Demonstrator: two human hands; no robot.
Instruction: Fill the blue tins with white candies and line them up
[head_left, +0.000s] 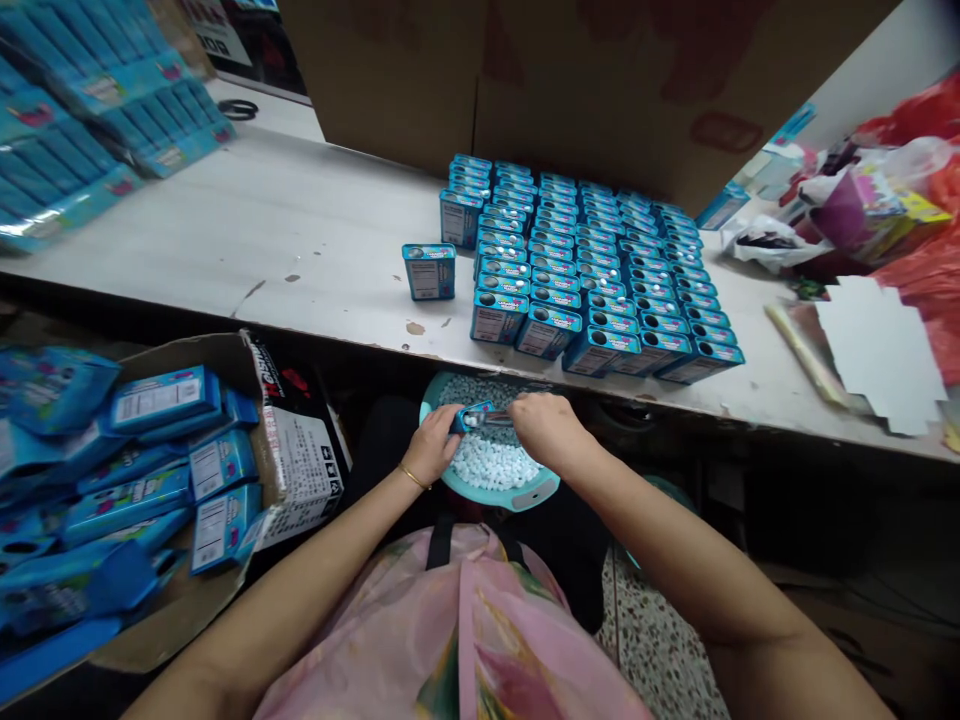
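Note:
My left hand point(433, 446) is closed around a small blue box point(460, 421), tilted above a basin. The fingers of my right hand point(549, 428) are wrapped round a metal spoon point(495, 418), whose tip is at the box's opening with some white pieces there. Below both hands, the light-green basin point(517, 498) holds many small white pellets point(491, 466). It sits between my knees, partly under the table edge. My right fist hides the spoon's handle.
Rows of upright blue boxes point(577, 270) stand on the white table point(322, 235), with a single blue box point(430, 272) apart to their left. A carton point(300, 440) of blue boxes is at lower left. Wrapped packs point(112, 90), a large cardboard box point(555, 90) and bags point(885, 200) sit farther back.

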